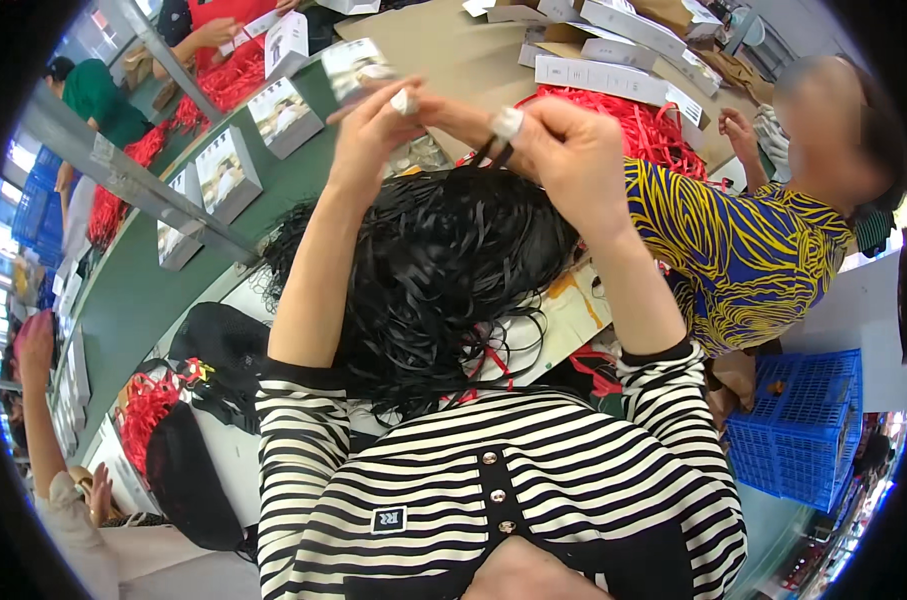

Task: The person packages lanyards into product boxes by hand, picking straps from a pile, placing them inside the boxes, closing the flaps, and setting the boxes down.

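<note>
Black and cream stripes run across the wearer's knitted top point(423, 470), the nearest thing, and just beyond it a large, loose heap of glossy black ribbon strips point(433, 250) lies on a pale, stained surface point(571, 308). Some red ribbon point(598, 372) lies beside the heap, near the right sleeve. Both hands are raised over the heap's far side. The right hand point(573, 150), with a white wrap point(507, 124) on one digit, has thumb and fingers pressed together, pinching a dark strand that hangs toward the pile. The left hand point(373, 125) has bent fingers and a similar wrap; blur hides whether it grips anything, so I cannot tell. Because the strips lie crossed and looped, a pull on one could drag others into a knot; a smooth strand could also slip from the wrapped fingertips, and stray red could mix with the black. To the right, a co-worker in a blue-and-yellow patterned shirt point(743, 250) sits close enough that a wide sweep of the arm could bump them. Farther out, white picture-printed boxes point(228, 175) line a long green surface point(163, 300), and more shredded red strips point(663, 135) lie near flat white cartons point(613, 80).
</note>
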The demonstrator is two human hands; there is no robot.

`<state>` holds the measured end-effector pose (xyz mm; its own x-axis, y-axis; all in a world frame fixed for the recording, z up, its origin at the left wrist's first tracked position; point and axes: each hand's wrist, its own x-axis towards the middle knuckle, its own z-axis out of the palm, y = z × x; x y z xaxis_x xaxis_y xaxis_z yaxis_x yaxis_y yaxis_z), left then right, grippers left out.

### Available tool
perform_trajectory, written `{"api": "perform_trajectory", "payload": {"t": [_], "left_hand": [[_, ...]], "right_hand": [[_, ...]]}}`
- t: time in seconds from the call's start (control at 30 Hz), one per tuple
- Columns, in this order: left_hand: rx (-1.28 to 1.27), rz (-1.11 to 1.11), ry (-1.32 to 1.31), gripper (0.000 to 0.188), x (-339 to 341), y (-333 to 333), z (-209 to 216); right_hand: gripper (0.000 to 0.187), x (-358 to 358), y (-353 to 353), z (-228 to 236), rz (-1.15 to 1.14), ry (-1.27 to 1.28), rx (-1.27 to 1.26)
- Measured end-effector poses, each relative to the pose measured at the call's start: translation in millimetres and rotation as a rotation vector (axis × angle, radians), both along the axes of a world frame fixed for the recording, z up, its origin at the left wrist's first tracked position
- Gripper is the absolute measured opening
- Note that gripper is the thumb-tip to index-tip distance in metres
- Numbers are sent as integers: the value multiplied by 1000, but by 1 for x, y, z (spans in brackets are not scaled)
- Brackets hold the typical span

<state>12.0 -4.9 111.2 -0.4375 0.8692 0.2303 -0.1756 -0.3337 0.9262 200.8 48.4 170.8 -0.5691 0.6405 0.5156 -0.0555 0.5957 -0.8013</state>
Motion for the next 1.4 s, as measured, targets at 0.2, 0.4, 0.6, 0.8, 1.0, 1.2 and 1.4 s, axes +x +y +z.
{"api": "perform_trajectory", "payload": {"t": [0.2,0.4,0.6,0.8,1.0,1.2,1.4], "left_hand": [[149,-735,120,66,40,-17,60],[185,-280,212,43,-8,-44,100],[95,-102,274,25,-6,-56,167],[57,-248,717,36,-10,-42,150],[-3,-249,628,37,13,-28,138],[30,78,379,36,6,-24,117],[-129,131,-146,34,9,-6,11]], "right_hand": [[15,-8,16,76,-212,455,25],[13,41,89,81,-235,702,-181],[20,8,77,-7,-39,260,-415],[70,-16,52,-3,-9,-111,178],[75,-68,13,6,463,381,119],[18,-64,12,-45,558,222,-429],[21,-49,14,-49,489,411,-308]]}}
